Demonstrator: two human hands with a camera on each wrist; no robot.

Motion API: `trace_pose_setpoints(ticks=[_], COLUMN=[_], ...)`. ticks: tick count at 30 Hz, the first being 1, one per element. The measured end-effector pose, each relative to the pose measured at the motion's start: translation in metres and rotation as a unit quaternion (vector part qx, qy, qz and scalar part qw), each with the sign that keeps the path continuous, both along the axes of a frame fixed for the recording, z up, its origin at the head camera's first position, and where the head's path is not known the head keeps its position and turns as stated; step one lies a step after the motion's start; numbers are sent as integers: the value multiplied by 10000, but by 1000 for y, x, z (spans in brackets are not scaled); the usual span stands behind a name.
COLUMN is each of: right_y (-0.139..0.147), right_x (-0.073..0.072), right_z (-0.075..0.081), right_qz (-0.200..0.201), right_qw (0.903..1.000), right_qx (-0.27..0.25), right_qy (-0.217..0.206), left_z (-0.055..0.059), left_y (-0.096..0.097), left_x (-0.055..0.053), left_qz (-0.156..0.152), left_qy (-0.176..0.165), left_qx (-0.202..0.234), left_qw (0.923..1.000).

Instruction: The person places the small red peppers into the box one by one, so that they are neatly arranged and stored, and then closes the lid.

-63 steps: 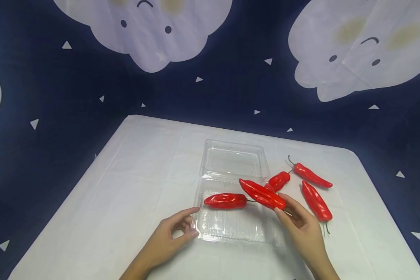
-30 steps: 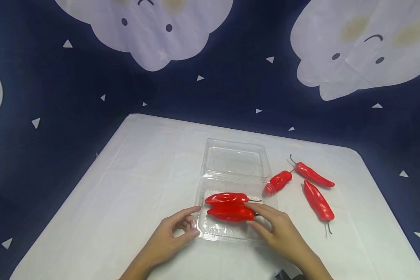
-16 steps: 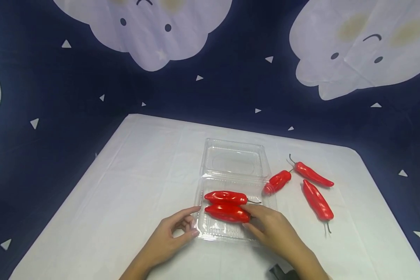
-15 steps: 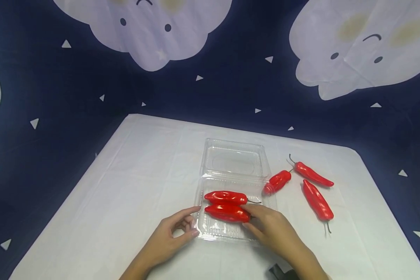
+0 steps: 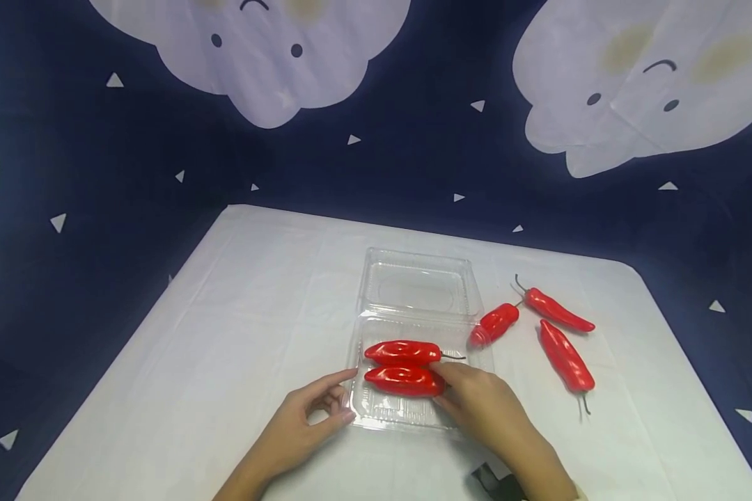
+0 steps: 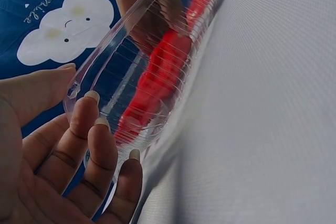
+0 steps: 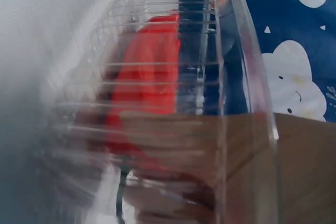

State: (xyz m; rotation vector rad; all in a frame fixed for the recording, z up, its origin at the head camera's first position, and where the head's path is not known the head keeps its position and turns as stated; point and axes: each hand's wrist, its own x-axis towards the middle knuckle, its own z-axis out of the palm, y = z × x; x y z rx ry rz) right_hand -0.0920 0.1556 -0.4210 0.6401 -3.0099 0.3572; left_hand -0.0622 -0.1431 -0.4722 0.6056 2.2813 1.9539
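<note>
A hinged clear plastic container (image 5: 385, 414) lies unfolded on the white table, its lid (image 5: 416, 287) on the far side. Two red chili peppers lie side by side in its base: the far pepper (image 5: 402, 353) shows its dark stem, the near pepper (image 5: 401, 381) has its stem end hidden. My right hand (image 5: 485, 403) pinches the near pepper at that end. My left hand (image 5: 303, 424) holds the base's left edge, thumb and fingers at the rim, as the left wrist view shows too. Through the wall in the blurred right wrist view, red pepper (image 7: 149, 72) appears.
To the container's right lie three more red peppers: one pepper (image 5: 498, 321) with its tip behind the clear rim, a slim pepper (image 5: 558, 310) farther back, and another pepper (image 5: 566, 356) nearer. A black device (image 5: 498, 481) sits by the right wrist. Dark cloud-print cloth (image 5: 413, 160) hangs behind.
My right hand has carried a pepper from above the container's right side into the base, near the first pepper. Lately it has shifted only slightly. The left hand stays at the edge.
</note>
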Motion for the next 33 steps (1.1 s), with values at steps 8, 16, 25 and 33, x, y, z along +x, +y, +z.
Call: trace_pose_setpoints(ticks=[8,16,25,33], right_y=[11,35,78,121], right_x=[1,-2,-5,-4], right_z=[2,8,16,9], right_qz=[-36,-327,-1523,-3428], right_qw=[9965,9727,9228,8379], right_qx=[-726,-2047,-3278,-4148], right_qy=[410,1045,1333,918], left_z=[1,2,1,-2], left_y=[0,0,0,0], left_x=[1,1,-1,-1], left_qz=[0,-8,7,-45], left_qy=[14,23,-20,4], left_qx=[-8,16,-52,8], left_qw=[10000,10000,10000,10000])
